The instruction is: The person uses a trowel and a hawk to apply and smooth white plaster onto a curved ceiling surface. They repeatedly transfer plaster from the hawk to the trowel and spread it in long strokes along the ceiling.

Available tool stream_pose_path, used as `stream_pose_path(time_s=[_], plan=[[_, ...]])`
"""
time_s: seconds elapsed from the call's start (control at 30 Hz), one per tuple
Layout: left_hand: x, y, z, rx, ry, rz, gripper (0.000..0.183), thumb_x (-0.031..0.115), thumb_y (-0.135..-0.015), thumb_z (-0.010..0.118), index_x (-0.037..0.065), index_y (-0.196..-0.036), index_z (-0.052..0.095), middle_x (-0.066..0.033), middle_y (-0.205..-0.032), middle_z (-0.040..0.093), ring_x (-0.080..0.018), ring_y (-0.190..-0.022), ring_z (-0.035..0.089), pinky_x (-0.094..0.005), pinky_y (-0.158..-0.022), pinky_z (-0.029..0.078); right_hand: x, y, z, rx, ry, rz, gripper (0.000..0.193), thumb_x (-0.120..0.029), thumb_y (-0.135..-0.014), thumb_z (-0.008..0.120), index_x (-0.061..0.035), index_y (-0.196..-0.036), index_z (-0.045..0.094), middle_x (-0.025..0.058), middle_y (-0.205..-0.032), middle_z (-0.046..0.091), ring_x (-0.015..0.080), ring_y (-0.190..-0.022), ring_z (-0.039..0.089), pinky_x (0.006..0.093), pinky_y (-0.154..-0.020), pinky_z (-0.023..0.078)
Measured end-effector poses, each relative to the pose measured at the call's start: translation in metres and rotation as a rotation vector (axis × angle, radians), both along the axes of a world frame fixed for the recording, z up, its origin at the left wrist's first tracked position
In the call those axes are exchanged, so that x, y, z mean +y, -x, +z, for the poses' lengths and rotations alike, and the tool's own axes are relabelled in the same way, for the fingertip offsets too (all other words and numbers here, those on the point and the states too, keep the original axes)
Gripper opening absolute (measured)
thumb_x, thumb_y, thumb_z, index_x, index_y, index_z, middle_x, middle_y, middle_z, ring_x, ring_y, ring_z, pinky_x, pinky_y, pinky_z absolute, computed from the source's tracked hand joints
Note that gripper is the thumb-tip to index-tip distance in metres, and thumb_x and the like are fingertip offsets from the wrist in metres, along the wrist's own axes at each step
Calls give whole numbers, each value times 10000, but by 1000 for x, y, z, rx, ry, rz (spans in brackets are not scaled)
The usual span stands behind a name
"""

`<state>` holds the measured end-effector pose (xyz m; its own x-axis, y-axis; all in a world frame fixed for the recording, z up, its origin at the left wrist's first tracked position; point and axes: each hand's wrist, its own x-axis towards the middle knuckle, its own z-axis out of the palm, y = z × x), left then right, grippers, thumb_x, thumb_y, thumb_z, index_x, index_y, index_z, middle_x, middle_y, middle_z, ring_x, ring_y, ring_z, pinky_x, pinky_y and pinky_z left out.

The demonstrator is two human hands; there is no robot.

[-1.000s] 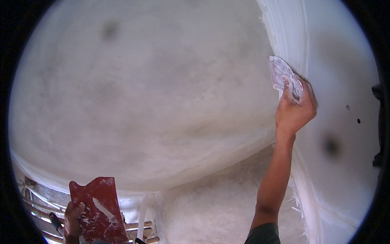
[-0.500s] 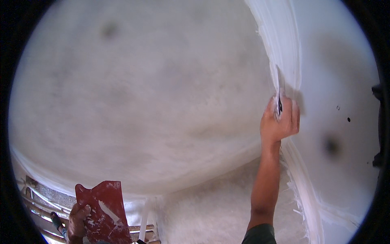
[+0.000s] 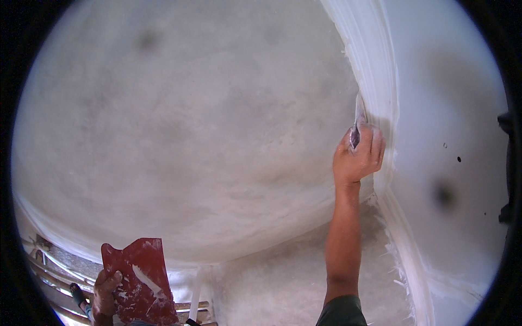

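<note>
My right hand (image 3: 358, 157) is closed around a putty knife (image 3: 360, 108), its blade pointing up and set against the seam where the grey plastered surface (image 3: 217, 130) meets the smooth white surface (image 3: 429, 108). A band of white filler (image 3: 375, 60) runs along this seam, streaked lengthwise, with ragged edges lower down. At the lower left, my left hand (image 3: 104, 293) grips a dark red board (image 3: 142, 296) by its left edge, thumb on top. A strip of white filler and several smears lie on the board. White residue coats my right fingers.
Below the board are wooden poles (image 3: 202, 311) and slats like a scaffold, with a foot in a dark shoe (image 3: 78, 294) at the far left. A pale upright post (image 3: 194, 293) stands beside the board. Two small dark marks dot the white surface.
My right hand and the putty knife have shifted left, off the filler band toward its grey-side edge, and the blade has tilted. My left hand and the red board have barely moved.
</note>
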<state>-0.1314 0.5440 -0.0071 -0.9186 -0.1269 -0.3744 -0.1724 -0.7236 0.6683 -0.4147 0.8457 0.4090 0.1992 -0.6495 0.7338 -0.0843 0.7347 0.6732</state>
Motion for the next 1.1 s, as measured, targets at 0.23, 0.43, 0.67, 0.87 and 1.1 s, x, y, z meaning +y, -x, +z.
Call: stream_pose_path(time_s=[0.23,0.43,0.67,0.87,1.1], plan=[[4,2,1,-59,39,24,487,257,-910,672,-18,-1307,612,-83,-1090,711,-191,-930,669,-346,-844,542,-16,-54,6,-99,73,233,202,19,-805,778,-34,-993,727,120,-947,680,326,-857,664,415,-738,535],[-4,7,1,101,-37,-37,489,241,-900,682,-26,-1304,616,-102,-1092,724,-203,-897,687,-363,-829,559,-51,-80,35,-408,188,210,209,-41,-808,836,28,-964,715,136,-853,727,210,-755,676,355,-768,538],[-5,7,-7,24,-54,-49,474,222,-900,680,-32,-1297,627,-118,-1131,725,-214,-922,694,-361,-842,558,-68,-52,66,-330,67,60,187,-52,-819,812,10,-974,727,131,-896,739,278,-785,681,368,-790,539],[8,4,-11,-21,-63,44,455,194,-921,652,-29,-1316,616,-114,-1142,721,-220,-950,695,-355,-862,559,-41,-25,65,-23,3,90,190,-46,-776,801,-48,-954,733,119,-913,728,346,-831,715,425,-747,565],[13,1,4,-24,11,96,491,230,-916,659,-27,-1332,607,-112,-1134,722,-214,-932,698,-349,-859,562,-6,-9,55,82,-79,-30,234,-80,-758,813,-87,-979,737,83,-863,653,324,-814,666,423,-684,545]])
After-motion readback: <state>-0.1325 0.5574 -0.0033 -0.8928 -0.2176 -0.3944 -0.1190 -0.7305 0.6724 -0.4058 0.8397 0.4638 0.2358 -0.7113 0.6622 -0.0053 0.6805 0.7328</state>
